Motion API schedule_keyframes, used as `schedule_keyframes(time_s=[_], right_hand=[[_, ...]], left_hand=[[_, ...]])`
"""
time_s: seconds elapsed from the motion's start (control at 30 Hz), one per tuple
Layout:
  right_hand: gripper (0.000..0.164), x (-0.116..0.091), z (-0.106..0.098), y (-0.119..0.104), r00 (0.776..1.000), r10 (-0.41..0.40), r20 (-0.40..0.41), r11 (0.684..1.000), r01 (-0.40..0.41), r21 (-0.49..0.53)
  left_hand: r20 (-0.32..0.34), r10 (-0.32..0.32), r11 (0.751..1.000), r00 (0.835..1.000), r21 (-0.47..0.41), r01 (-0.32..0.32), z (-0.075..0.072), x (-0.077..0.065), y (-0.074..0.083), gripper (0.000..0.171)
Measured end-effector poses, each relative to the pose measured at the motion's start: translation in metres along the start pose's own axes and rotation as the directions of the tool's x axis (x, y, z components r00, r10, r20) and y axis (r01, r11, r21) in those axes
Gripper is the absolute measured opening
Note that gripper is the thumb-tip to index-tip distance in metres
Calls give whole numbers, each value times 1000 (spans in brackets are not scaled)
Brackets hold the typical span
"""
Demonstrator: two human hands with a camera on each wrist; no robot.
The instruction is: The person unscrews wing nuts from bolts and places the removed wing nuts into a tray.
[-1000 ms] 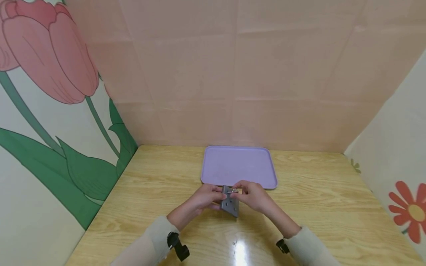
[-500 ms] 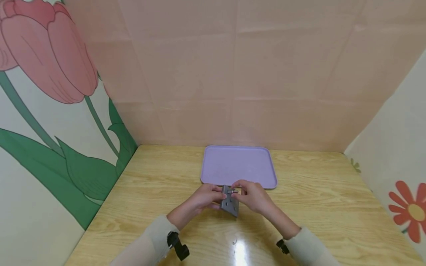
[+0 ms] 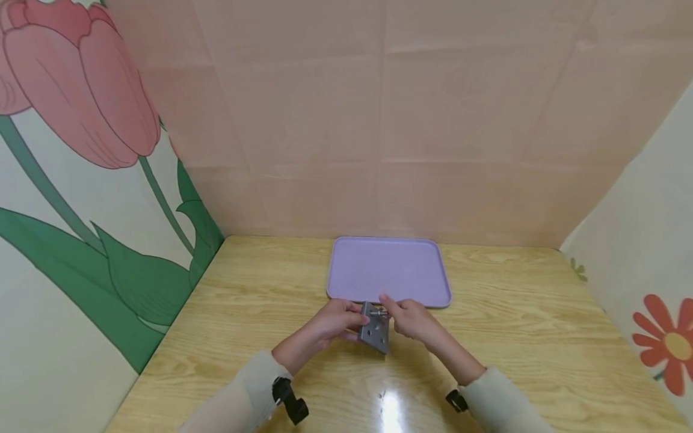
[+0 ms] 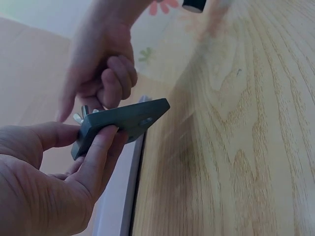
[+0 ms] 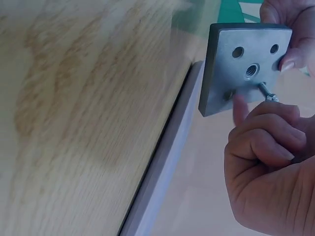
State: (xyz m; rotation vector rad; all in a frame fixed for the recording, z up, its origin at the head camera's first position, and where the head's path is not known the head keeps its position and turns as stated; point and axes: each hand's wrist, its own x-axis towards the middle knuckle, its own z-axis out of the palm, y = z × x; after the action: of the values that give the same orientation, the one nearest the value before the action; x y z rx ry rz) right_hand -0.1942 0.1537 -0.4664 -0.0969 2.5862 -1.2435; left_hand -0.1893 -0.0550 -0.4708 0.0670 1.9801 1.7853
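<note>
Over the table, my left hand [image 3: 332, 322] holds a grey metal plate [image 3: 375, 337] by one edge, thumb on one side and fingers on the other. Several round holes pierce the plate [image 5: 246, 54], and the larger middle one looks threaded. From a hole near one edge sticks a wing screw [image 5: 266, 91], its small wings [image 4: 78, 118] outermost. My right hand [image 3: 414, 319] is at the winged end, one digit stretched along it and the other fingers curled against it. That stretched digit is blurred in the right wrist view, and the curled fingers partly hide the screw's head.
A shallow purple tray [image 3: 390, 270] lies flat just beyond the hands, near the back wall [image 3: 379, 198]. Wood-grain table [image 3: 260, 270] runs out on both sides. Printed flower panels [image 3: 119, 264] stand at left and right.
The right hand has turned at the wing screw: one digit now stretches forward, where earlier finger and thumb pinched the screw. Left hand and plate stay nearly still.
</note>
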Motion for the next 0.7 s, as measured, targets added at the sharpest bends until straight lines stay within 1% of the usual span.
schedule_keyframes(time_s=[0.13,0.23,0.47,0.57,0.7], right_hand=[[68,0,1,0,1000,25,19,999,-26,27],[65,0,1,-1,999,33,21,999,-33,25],[57,1,-1,-2,999,23,25,1000,-24,15],[52,2,-3,-2,1000,-22,13,999,23,-23],[41,2,-7,-1,992,-128,-2,989,127,-78]], left_hand=[[-2,8,1000,1000,6,-8,0,0,-1,26],[-3,8,1000,1000,4,-8,0,0,0,26],[1,0,1000,1000,5,0,0,0,1,25],[-1,-2,1000,1000,3,2,0,0,2,25],[-6,3,1000,1000,3,-3,0,0,1,26]])
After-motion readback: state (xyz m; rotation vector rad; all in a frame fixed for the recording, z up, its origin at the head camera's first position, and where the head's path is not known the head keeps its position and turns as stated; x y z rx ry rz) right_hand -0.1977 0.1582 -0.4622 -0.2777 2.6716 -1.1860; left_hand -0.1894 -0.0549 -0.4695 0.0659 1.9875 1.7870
